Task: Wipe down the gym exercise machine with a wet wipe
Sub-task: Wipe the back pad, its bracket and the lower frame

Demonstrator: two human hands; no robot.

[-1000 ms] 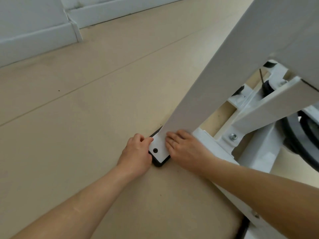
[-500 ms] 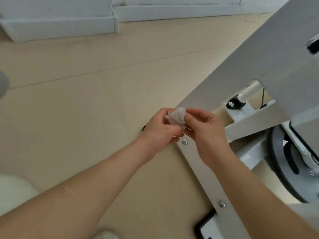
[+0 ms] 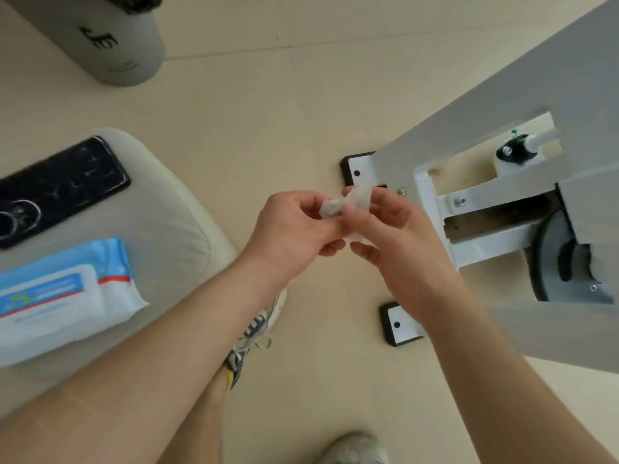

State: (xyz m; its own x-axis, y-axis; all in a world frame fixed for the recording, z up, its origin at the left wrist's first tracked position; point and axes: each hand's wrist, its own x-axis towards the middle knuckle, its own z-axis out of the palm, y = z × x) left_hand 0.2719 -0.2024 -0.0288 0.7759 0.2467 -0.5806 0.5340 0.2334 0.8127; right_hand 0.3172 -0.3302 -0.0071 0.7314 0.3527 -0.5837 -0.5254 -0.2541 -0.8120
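head: wet wipe crumpled, translucent, btwn both hands

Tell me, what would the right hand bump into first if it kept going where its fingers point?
Probably the left hand: the right hand points toward it, and both pinch the crumpled white wet wipe between them. Depth is hard to judge.

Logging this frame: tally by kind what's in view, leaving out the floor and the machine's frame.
Hands: 2, left hand, right hand
Wet wipe, pinched by both: 1
Wipe pack: 1
Phone: 1
Grey container: 1
Cushion: 1
Shoes: 2
Foot plates: 2
Total: 11
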